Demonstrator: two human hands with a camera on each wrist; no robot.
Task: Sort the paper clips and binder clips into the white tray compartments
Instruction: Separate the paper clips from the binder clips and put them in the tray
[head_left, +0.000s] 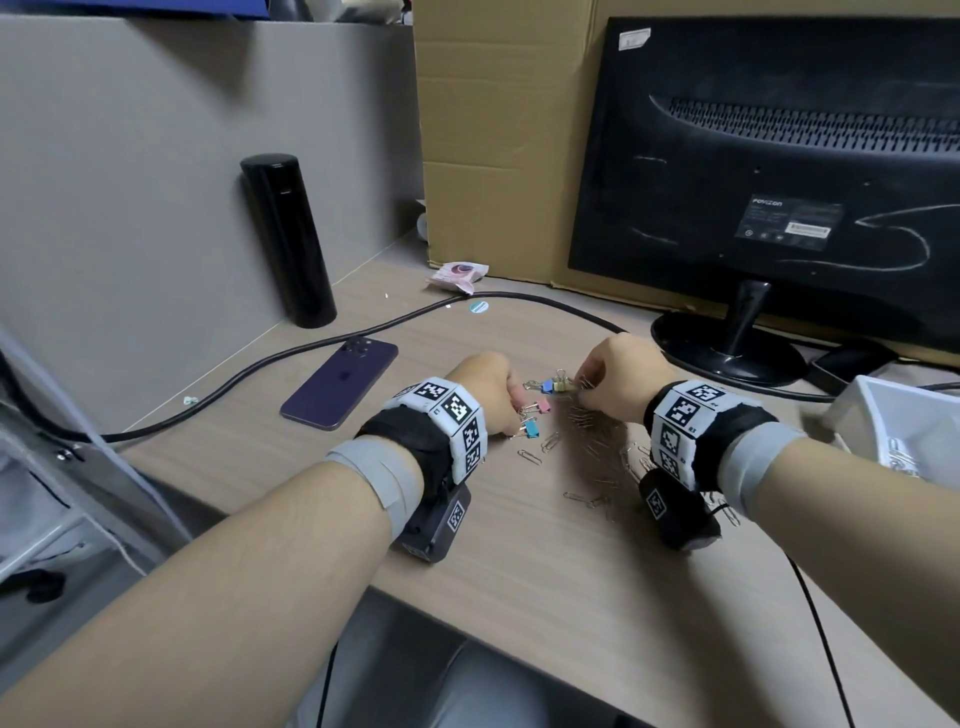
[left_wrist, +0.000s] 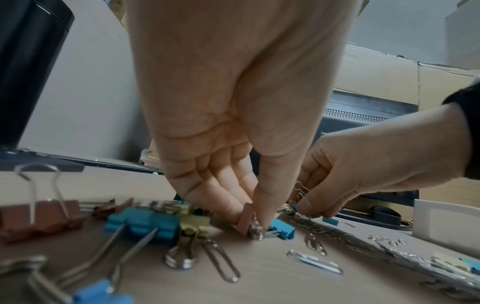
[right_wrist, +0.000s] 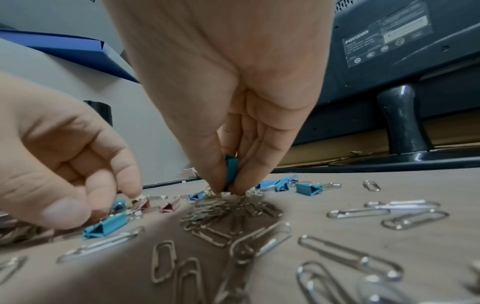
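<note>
— Since both hands are down in the heap near the middle of the desk (head_left: 519, 597), tell me what each one has.

— The left hand (left_wrist: 233, 127) has thumb and fingers pinched together on a pink binder clip (left_wrist: 246, 218), low against the desk top. The right hand (right_wrist: 233, 98) is clamped on a teal binder clip (right_wrist: 231, 171), its fingertips down among the paper clips (right_wrist: 228, 214).

— How will they handle, would you say?

— Light, all of them. The binder clips look stiff and boxy, so I'd take one by the folded body or the wire handles; the handles swing, so the body seems surer. The paper clips are thin bare wire lying flat, likely slippery and apt to snag each other, so I'd pinch one at a loop end or rake up a few.

— Counts?

— Hard to settle. In the head view I make out about five binder clips between the hands, pink, blue and yellowish. The left wrist view shows more under the forearm. The paper clips run to dozens, too tangled to count.

— And the tray?

— One white tray (head_left: 852, 415) at the desk's right edge, some paper clips already inside. I can't make out its compartments from here.
</note>
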